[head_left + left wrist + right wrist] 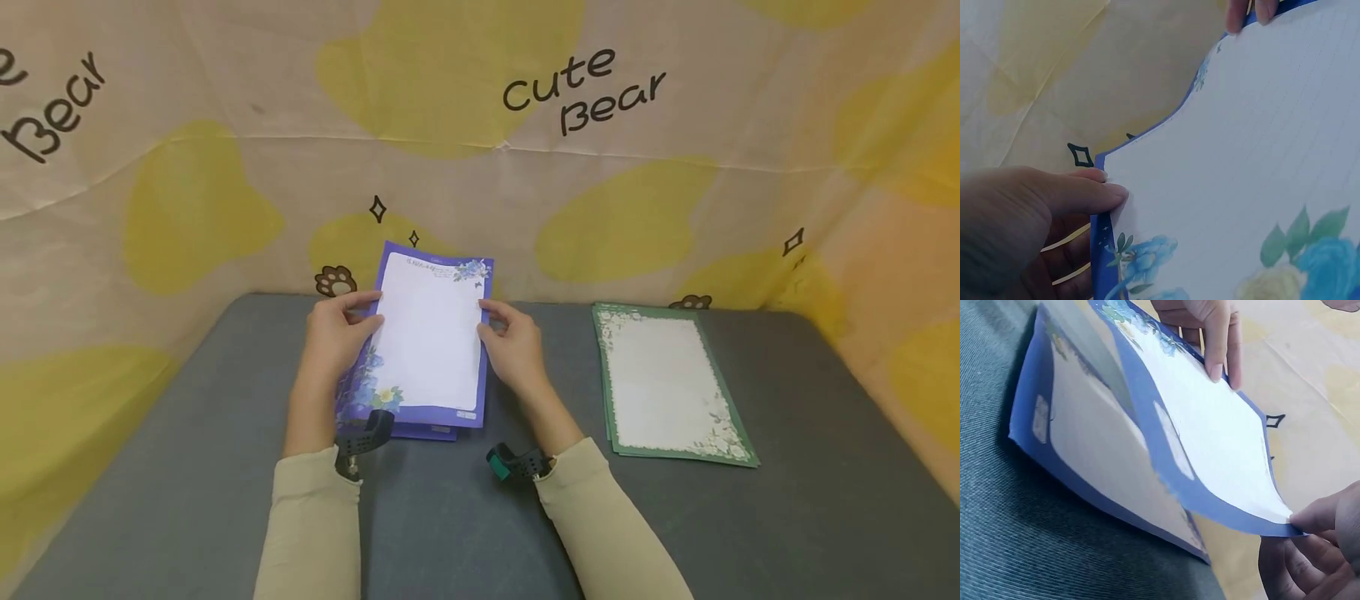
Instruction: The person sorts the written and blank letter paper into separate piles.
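Note:
Both hands hold up a sheet of writing paper (431,333) with a purple-blue border, blue flowers at two corners and a white lined middle. My left hand (333,337) pinches its left edge between thumb and fingers. On the opposite edge, my right hand (519,346) pinches it the same way. In the right wrist view the held sheet bends slightly, raised above another purple-bordered sheet (1094,434) lying on the table. That lower sheet is mostly covered in the head view. The left wrist view shows the left thumb (1094,194) on the paper's front.
To the right lies a stack of green-bordered sheets (667,383) with white flowers, slightly fanned at its left side. The dark grey table (450,517) ends at a patterned cloth backdrop (465,192) behind. Each wrist wears a dark strap (517,461).

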Demonstrator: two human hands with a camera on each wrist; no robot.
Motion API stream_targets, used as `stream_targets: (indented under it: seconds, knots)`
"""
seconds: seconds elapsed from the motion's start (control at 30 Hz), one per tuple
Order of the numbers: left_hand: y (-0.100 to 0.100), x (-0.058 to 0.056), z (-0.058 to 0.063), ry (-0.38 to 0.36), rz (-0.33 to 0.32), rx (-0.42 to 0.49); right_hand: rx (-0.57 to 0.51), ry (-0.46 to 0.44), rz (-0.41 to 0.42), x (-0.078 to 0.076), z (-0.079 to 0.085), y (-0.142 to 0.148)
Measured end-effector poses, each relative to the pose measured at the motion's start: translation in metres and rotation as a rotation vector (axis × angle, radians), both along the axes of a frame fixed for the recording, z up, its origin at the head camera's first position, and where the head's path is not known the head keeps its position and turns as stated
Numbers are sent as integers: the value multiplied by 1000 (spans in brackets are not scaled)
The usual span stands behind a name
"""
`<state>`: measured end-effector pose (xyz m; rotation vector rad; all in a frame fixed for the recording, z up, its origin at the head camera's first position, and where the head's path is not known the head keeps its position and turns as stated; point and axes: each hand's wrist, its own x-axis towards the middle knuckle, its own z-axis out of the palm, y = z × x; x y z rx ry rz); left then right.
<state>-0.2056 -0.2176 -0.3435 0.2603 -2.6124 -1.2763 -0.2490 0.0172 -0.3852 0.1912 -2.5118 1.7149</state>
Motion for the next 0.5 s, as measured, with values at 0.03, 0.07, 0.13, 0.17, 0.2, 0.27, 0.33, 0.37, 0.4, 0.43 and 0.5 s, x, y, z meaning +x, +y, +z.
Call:
stream_targets:
  seconds: [0.03, 0.07, 0.13, 0.17, 0.2, 0.27, 0.33, 0.37, 0.4, 0.43, 0.5]
  knots:
    - [-1, -1, -2, -5, 1, 0, 12, 8, 10, 0, -2, -1]
    - [-1, -2, -5, -9, 5, -4, 18, 9, 24, 0, -3, -2]
    - [-3, -3, -11, -18, 8, -13, 31, 1, 59, 0, -7, -3]
    - [-4, -4, -14, -22, 12, -17, 41, -6, 77, 0, -9, -4]
    - [-4, -5, -16, -28, 15, -20, 48, -13, 96, 0, -11, -5]
    - [-5, -6, -21, -42, 26, -31, 67, -25, 125, 1, -15, -7]
    - [-6, -6, -24, -64, 40, -39, 87, -26, 137, 2, -19, -9]
    - [-7, -6, -25, -75, 46, -48, 97, -25, 138, 2, -21, -10]
    - [-7, -6, -27, -85, 50, -56, 110, -20, 136, 2, -23, -12]
    - [-8, -6, -28, -97, 53, -64, 128, -10, 133, 2, -26, -13]
    - [-9, -6, -30, -113, 53, -89, 163, 9, 128, 2, -31, -16]
